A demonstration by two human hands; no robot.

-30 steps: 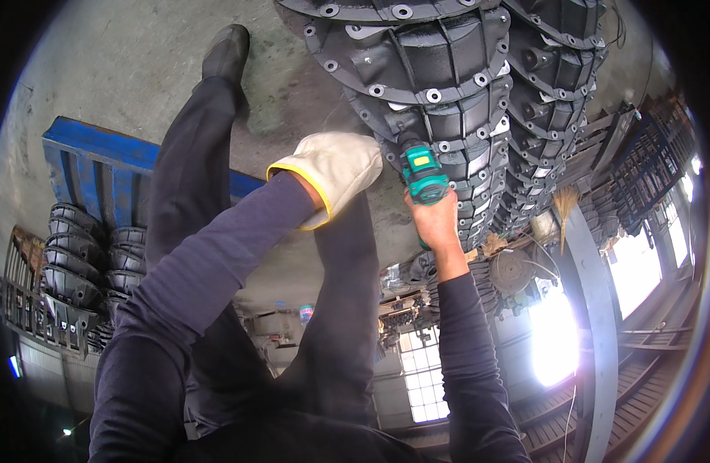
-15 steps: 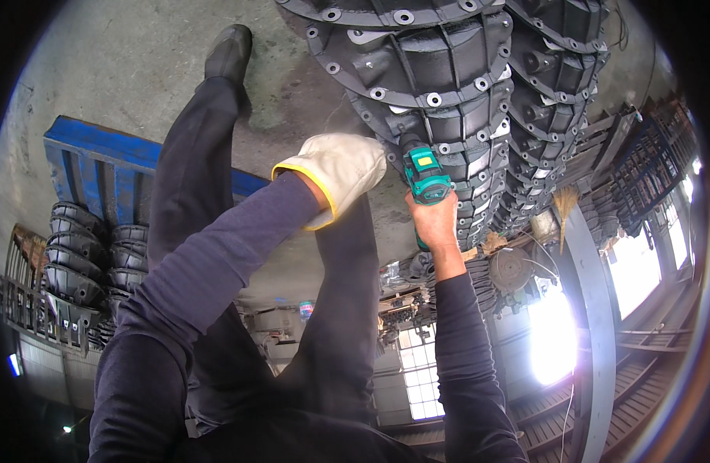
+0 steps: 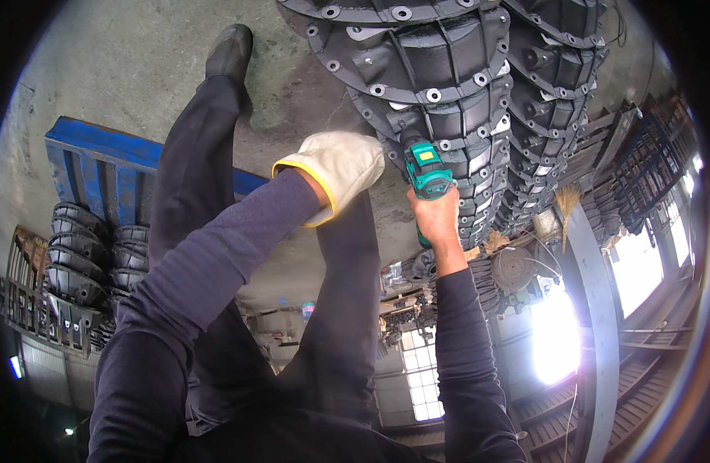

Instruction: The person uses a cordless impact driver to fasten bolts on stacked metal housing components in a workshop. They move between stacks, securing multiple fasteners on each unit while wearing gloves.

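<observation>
My right hand [image 3: 436,214], bare, is wrapped round the grip of a teal and black cordless drill [image 3: 430,174]. The drill's dark nose points away from me, against the side of a stacked dark metal housing [image 3: 447,122]; its tip is hidden there. To the left, my left hand [image 3: 345,166] wears a cream work glove with yellow edging. That glove reaches close to the rim of the same stack, but its fingers are hidden, so contact or a grip cannot be made out. Ribbed housings with bolt-holed flanges [image 3: 433,96] rise above the drill.
Another stack of housings [image 3: 546,116] stands directly to the right. On the left are a blue metal beam [image 3: 104,150] and smaller stacked castings [image 3: 77,251]. My legs straddle the concrete floor [image 3: 138,69]. A straw broom [image 3: 565,204] is near a grey post [image 3: 598,309] at right.
The drill and my right hand have shifted very slightly, with the drill still against the housing. My gloved left hand stays practically in place.
</observation>
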